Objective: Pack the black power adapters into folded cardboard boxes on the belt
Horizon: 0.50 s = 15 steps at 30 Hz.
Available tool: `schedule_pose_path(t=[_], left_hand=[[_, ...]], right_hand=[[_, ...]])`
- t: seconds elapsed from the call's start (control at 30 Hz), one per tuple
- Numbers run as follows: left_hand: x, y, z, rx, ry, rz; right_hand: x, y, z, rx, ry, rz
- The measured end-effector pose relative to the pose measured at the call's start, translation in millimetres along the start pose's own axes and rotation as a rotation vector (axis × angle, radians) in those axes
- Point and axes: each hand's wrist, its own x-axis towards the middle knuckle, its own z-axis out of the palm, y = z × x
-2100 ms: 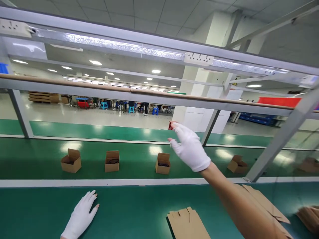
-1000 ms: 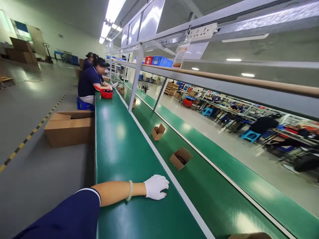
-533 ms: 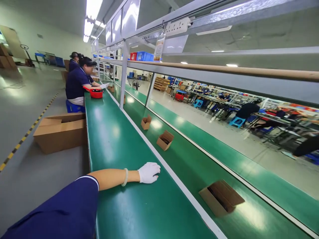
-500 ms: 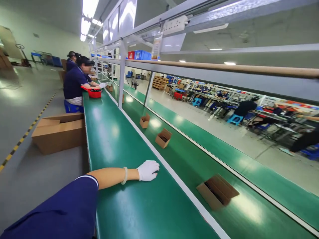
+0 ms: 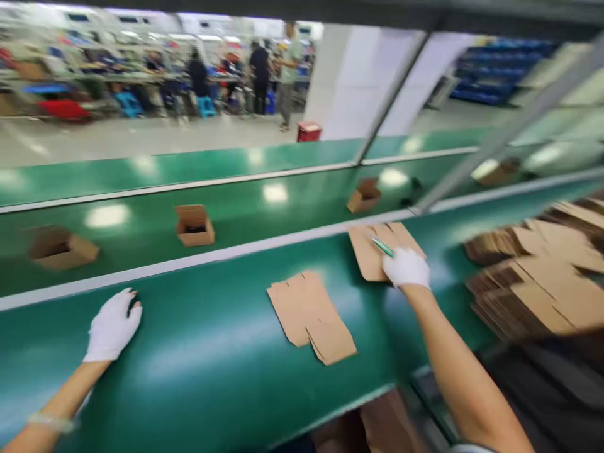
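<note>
My left hand (image 5: 113, 326), in a white glove with bare tips on the thumb and a finger, rests on the green work surface (image 5: 198, 352). Its thumb stands apart from the loosely bent fingers, and nothing is in it. In my right hand (image 5: 408, 267), also gloved, is a slim green and silver pen (image 5: 381, 245) pointing up and left. That hand is over the near right edge of a flat cardboard box blank (image 5: 370, 255); whether it also grips the blank cannot be made out. Another flat box blank (image 5: 309, 314) lies between my hands.
Stacks of flat box blanks (image 5: 542, 286) lie at the right. Beyond a pale rail (image 5: 245, 251), open cardboard boxes (image 5: 195, 234) stand on a green conveyor belt. Slanted metal posts (image 5: 509, 126) rise from the line. People and stools are farther off.
The view has swung right, from along the line to across it. My right hand with the pen and the box blanks have come into sight. My left hand still rests on the surface.
</note>
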Motion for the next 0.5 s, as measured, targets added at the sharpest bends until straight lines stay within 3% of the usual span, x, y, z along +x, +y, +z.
schedule_pose_path(t=[0.1,0.27,0.4,0.5], left_hand=[[12,-9,4.7,0.117,-0.134,0.01],[13,-2,-5.4,0.179,-0.216,0.01],[16,2,-7.8,0.189,-0.23,0.01],[16,1,-5.4,0.201,-0.219,0.013]], right_hand=[[-27,30,10,-0.03,-0.138,0.293],[0,50,-5,0.044,-0.129,0.475],[3,46,-23,0.189,-0.107,0.453],[-6,7,-27,0.314,-0.093,0.28]])
